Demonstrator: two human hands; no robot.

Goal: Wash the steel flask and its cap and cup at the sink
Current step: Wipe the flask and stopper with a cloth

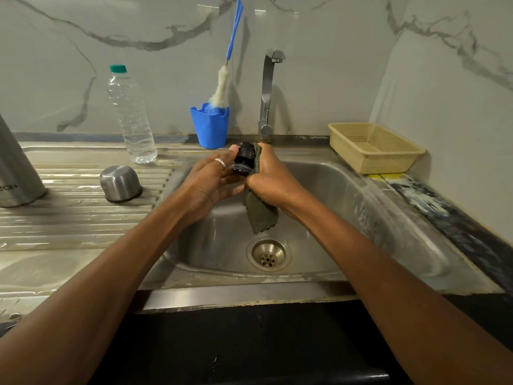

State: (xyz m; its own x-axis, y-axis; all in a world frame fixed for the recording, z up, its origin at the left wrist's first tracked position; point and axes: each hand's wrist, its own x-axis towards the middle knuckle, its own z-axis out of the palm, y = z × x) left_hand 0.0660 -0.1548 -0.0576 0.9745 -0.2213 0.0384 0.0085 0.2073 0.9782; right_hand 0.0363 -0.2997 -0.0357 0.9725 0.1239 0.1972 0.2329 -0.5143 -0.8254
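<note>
Head view: left hand [213, 179] curls round the cap [244, 158]; right hand [270, 176] squeezes cloth [262, 215] against it; wet, might slip into sink [333, 207] under the fingers [222, 163].

One each: steel flask [16, 168], steel cup [120, 183], black flask cap [244, 158], grey cloth [262, 215], plastic water bottle [131, 115], blue holder [210, 127], bottle brush [222, 87], tap [268, 93], sink [341, 195], beige basket [374, 147]. Two in all: left hand [211, 179], right hand [273, 176]. One ring [220, 162].

The left edge cuts off the steel flask [16, 168] and part of its lettering, the brush handle [235, 26] runs out the top, and the cloth [262, 215] hides the cap's [244, 158] right side.
</note>
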